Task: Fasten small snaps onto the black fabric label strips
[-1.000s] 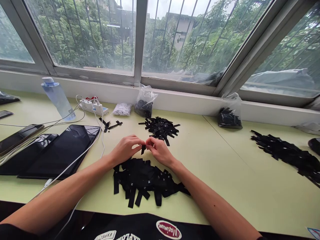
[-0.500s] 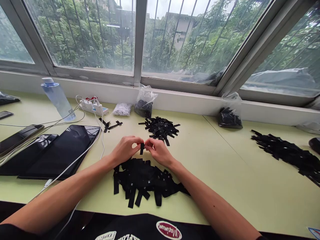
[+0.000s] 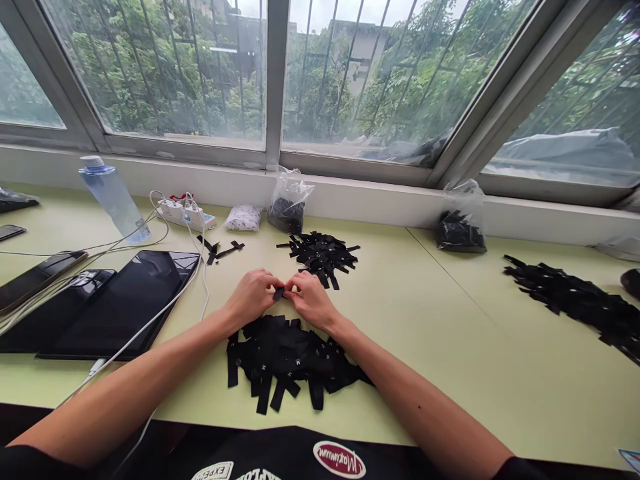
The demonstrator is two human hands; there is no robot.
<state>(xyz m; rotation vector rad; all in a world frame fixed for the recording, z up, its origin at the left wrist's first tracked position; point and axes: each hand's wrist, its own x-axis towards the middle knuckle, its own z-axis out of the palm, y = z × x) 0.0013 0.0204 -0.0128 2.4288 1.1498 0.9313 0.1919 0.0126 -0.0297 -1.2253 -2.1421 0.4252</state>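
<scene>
Between my two hands is a short black fabric strip [image 3: 279, 293], pinched by the fingertips of both. My left hand [image 3: 254, 293] grips it from the left, and my right hand [image 3: 311, 298] meets it from the right with thumb and fingers closed. Just below the hands lies a large heap of black strips [image 3: 293, 357], some bearing small white "M" marks. Beyond my fingers spreads a smaller pile of similar strips [image 3: 323, 255]. My right forearm covers the big heap's right end.
To the left are a tablet [image 3: 125, 303], cables, a phone [image 3: 37, 280], a water bottle [image 3: 115, 200] and a power strip [image 3: 185, 213]. Clear bags [image 3: 287, 207] stand along the window ledge. Another long row of black strips [image 3: 575, 303] lies at the right.
The strip hung upright below my fingertips before; now it is tilted and less of it shows. My right hand has shifted slightly left, and both hands sit closer together.
</scene>
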